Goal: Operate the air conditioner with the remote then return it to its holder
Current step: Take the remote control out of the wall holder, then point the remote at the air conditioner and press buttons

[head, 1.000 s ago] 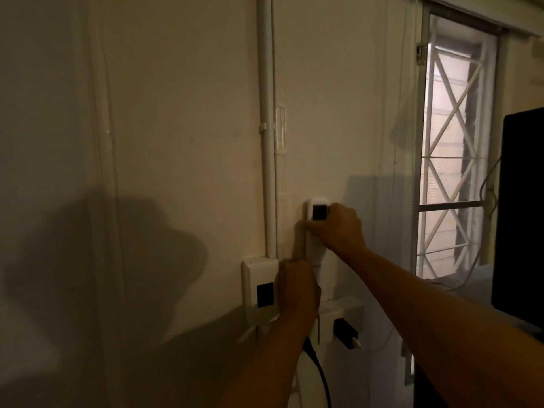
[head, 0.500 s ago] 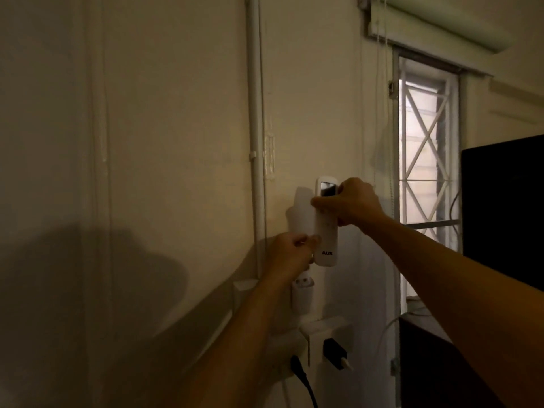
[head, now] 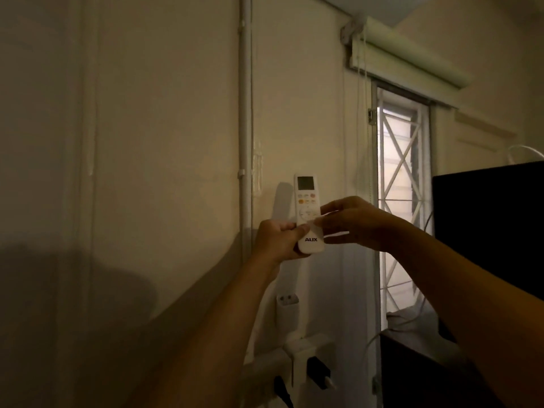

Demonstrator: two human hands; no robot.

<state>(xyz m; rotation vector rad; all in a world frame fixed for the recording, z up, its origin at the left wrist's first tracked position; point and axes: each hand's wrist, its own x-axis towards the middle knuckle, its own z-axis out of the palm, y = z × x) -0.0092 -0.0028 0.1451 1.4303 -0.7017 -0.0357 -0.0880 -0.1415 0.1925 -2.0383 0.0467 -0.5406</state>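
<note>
A white AUX remote [head: 307, 201] stands upright in front of the wall, its screen and buttons facing me. My left hand [head: 276, 241] grips its lower end from the left. My right hand [head: 354, 223] touches its right side at the button area, fingers pinching its edge. The white wall holder [head: 287, 309] hangs below the hands with nothing in it. A corner of the air conditioner [head: 391, 10] shows at the top edge.
A white conduit pipe [head: 245, 113] runs down the wall left of the remote. Power sockets with plugs [head: 309, 360] sit below the holder. A barred window [head: 400, 201] and a rolled blind [head: 412, 60] are at right, with a dark screen [head: 485, 225] beside them.
The remote has come out of its holder and risen. My right hand slid from its top down to its middle, and my left hand took hold of its lower end. The view tilted upward.
</note>
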